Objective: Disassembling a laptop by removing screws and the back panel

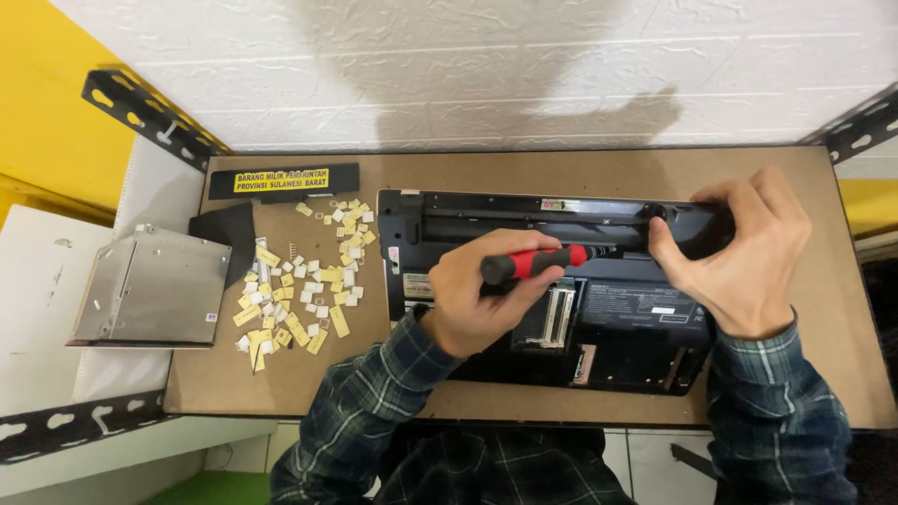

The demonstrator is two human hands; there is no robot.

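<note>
A black laptop [636, 327] lies upside down on the brown table [524, 173], its bottom opened with bare slots showing. My left hand [482, 290] is closed around a screwdriver [533, 264] with a red and black handle, the shaft pointing right toward the laptop's far edge. My right hand [744, 248] grips the laptop's upper right corner near the hinge, fingers curled over the edge, close to the screwdriver's tip.
Several loose yellow and white keycaps [299, 290] lie scattered left of the laptop. A long black battery bar with a yellow label [281, 180] lies at the back left. A silver optical drive [154, 285] overhangs the table's left edge beside a black panel [229, 229]. Metal shelf brackets [140, 112] frame the corners.
</note>
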